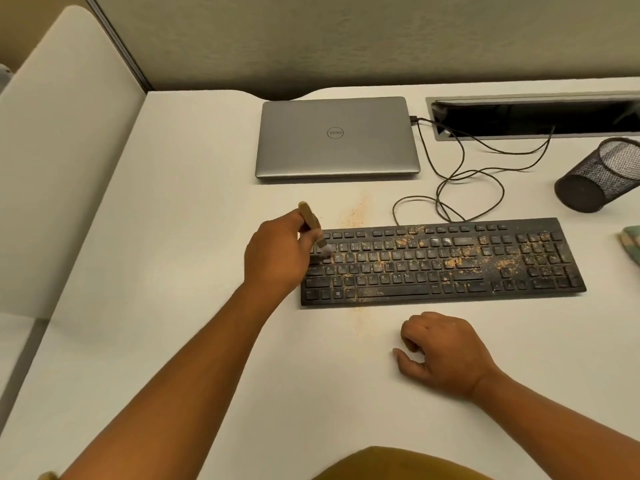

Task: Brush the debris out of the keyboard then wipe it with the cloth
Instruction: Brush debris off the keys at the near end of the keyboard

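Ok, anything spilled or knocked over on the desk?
Yes: the mesh pen cup seems tipped on its side at far right, and sandy debris lies on the desk behind the keyboard.

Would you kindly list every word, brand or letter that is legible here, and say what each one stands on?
"DELL", upside down inside a ring: lid of the closed silver laptop.
"W E R T", "A S D", "Z X C V B N M": white letters on the dusty black keyboard.
Remaining key legends: too small, blurred or under debris.
No text visible on the wooden-handled brush in the left hand.
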Action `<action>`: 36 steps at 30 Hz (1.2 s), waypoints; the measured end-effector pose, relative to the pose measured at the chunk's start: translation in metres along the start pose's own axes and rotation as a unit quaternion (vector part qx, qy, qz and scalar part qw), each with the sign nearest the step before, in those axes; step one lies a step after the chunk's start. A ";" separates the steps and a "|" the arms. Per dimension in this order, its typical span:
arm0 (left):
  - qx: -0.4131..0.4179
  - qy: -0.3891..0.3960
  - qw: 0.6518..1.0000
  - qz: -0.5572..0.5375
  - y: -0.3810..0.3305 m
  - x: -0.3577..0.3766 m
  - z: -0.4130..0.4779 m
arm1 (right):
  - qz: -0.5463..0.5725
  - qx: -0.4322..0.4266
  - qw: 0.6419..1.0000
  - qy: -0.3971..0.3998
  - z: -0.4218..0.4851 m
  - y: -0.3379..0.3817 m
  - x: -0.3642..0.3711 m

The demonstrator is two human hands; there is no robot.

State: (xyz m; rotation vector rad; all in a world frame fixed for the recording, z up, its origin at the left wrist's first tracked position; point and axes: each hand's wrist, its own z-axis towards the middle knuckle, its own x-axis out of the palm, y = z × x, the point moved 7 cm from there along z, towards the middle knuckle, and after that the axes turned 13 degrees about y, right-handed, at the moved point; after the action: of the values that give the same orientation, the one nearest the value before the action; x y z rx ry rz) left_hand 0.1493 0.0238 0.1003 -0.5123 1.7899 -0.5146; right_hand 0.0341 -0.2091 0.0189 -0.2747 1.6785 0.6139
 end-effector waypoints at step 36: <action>0.031 -0.049 0.987 -0.150 -0.015 0.051 -0.052 | -0.003 0.010 1.000 0.008 -0.001 0.003 0.000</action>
State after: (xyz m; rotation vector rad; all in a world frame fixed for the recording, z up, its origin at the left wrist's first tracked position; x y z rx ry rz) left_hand 0.0876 -0.0135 0.0823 -0.7561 1.6053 -0.7363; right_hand 0.0318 -0.2074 0.0198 -0.2705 1.6968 0.5925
